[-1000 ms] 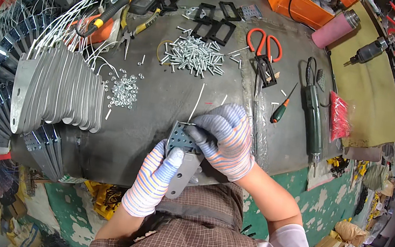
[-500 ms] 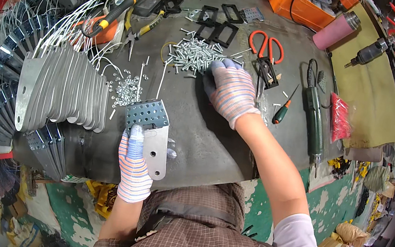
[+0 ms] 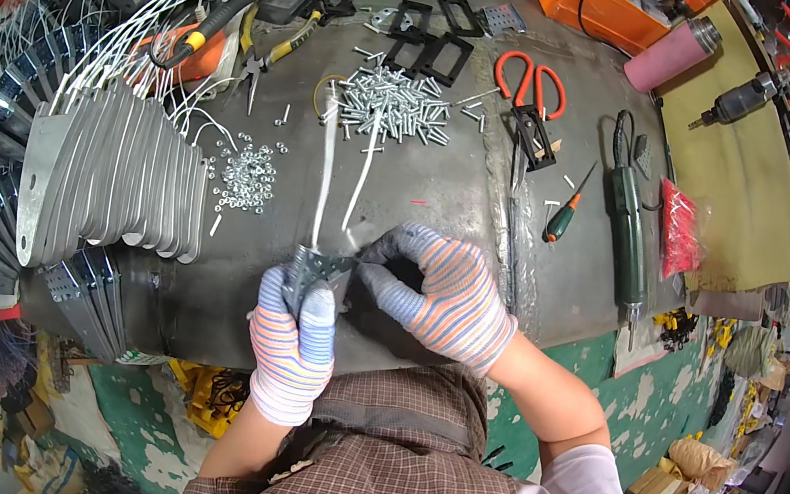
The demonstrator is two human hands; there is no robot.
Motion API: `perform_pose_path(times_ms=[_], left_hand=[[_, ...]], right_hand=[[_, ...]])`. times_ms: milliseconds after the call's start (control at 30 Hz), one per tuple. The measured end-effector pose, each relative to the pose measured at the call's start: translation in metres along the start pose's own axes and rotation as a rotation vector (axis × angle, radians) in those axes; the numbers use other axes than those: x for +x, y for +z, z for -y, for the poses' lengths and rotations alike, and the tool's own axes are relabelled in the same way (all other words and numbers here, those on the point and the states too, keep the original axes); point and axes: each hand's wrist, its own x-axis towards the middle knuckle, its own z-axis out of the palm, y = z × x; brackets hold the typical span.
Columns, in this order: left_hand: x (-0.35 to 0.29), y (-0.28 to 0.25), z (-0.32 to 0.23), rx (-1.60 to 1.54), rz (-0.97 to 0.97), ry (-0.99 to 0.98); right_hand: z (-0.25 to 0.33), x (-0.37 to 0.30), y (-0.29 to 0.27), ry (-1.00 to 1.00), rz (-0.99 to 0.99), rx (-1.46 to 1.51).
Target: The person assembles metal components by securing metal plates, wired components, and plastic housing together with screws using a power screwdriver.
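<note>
My left hand (image 3: 293, 349), in a striped glove, is closed around a grey metal bracket with a dark perforated plate (image 3: 319, 267), tilted up above the bench's near side. Two white wires (image 3: 327, 172) run from it toward the far side. My right hand (image 3: 453, 301), gloved alike, is at the bracket's right edge with thumb and forefinger pinched together. A small pale blurred piece shows by those fingertips; what they hold cannot be made out. Beyond lies a pile of silver screws (image 3: 397, 106). Small nuts (image 3: 248, 176) are heaped to the left.
Stacked grey plates with white wires (image 3: 112, 177) stand on the left. Pliers (image 3: 276, 53), black frames (image 3: 447, 57), red-handled scissors (image 3: 530, 79), a screwdriver (image 3: 569, 211) and a green power screwdriver (image 3: 628, 229) lie on the bench (image 3: 465, 176). A pink flask (image 3: 673, 54) lies far right.
My right hand has come back from the screw pile to the bracket. My left hand has moved slightly right and tilted the bracket, so its long flat side no longer shows.
</note>
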Motion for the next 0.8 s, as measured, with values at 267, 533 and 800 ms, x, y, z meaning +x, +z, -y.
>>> perform_pose_path(times_ms=[267, 533, 800], left_hand=[[0.014, -0.005, 0.019, -0.818, -0.115, -0.526], [0.018, 0.0, 0.007, -0.862, -0.088, -0.527], [0.007, 0.013, 0.017, 0.211, -0.014, 0.201]], right_hand=[[-0.026, 0.055, 0.004, -0.199, -0.249, -0.468], [-0.033, 0.071, -0.001, -0.22, -0.174, -0.706], [0.015, 0.015, 0.005, -0.365, -0.005, -0.042]])
